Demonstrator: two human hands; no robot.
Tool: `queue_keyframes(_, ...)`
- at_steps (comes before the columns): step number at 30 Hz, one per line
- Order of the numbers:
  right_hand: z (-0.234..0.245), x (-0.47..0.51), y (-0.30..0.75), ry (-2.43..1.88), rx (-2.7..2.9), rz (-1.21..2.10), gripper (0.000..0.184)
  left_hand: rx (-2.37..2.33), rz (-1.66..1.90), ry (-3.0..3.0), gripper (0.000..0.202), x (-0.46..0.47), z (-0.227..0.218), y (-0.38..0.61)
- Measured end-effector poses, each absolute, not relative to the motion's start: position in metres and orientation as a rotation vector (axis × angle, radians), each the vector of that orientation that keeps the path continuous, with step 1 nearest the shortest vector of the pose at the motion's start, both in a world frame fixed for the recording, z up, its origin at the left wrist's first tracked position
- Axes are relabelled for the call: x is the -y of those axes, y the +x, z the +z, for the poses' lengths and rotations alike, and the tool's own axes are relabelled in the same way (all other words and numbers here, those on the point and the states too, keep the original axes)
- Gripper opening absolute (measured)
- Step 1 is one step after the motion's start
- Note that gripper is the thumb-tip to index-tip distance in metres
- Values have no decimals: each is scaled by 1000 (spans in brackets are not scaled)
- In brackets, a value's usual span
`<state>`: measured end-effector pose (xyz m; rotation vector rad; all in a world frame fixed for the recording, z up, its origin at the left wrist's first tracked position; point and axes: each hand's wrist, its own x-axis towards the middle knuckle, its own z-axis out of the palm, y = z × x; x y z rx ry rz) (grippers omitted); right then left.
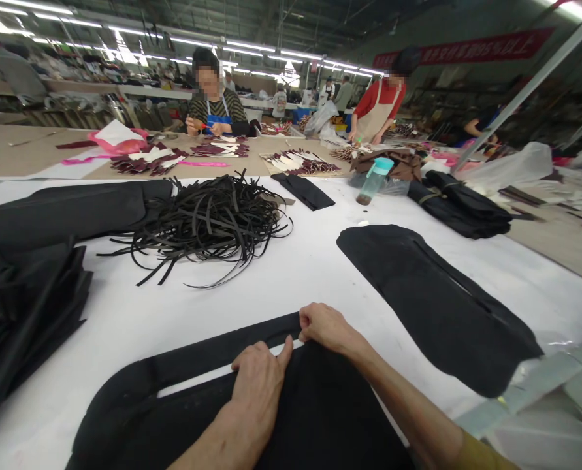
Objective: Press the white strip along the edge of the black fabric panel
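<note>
A black fabric panel (183, 405) with a long slit lies on the white table (291, 274) right in front of me. My left hand (258, 385) rests on it with fingers curled, pinching the fabric's edge at the slit. My right hand (326, 326) is closed around the far end of the panel's narrow strip. The two hands sit close together, about a hand's width apart.
A second black panel (437, 300) lies to the right. A heap of black strips (212, 222) and stacked black fabric (26, 287) lie to the left. A teal-capped bottle (373, 181) stands beyond. Two people work at the far table (21, 150).
</note>
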<state>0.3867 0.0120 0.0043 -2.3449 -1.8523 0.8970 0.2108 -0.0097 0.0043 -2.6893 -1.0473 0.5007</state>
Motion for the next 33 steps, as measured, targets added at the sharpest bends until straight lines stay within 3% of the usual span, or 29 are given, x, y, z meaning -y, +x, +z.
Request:
queue_keyframes(7, 7, -10, 386, -2356, 1863, 892, 5, 926, 576, -2695, 80, 9, -1, 222)
queue_keyframes(14, 18, -4, 378, -2459, 1889, 801, 6, 1052, 221, -2772, 52, 15, -7, 187)
queue_keyframes(18, 20, 5, 375, -2508, 1928, 710, 12, 1071, 197, -2826, 44, 19, -8, 152)
queue_keyframes(24, 1, 19, 393, -2463, 2052, 676, 20, 1110, 179, -3144, 78, 27, -2, 91)
queue_keyframes(27, 3, 26, 394, -2566, 2025, 472, 21, 1227, 129, -3136, 64, 35, -8, 60)
queue_keyframes(30, 19, 27, 368, -2621, 2011, 246, 18, 1225, 62, -3057, 63, 41, -11, 41)
queue_keyframes(33, 36, 18, 314, -2331, 2190, 384, 19, 1156, -60, -2961, 51, 39, -6, 35)
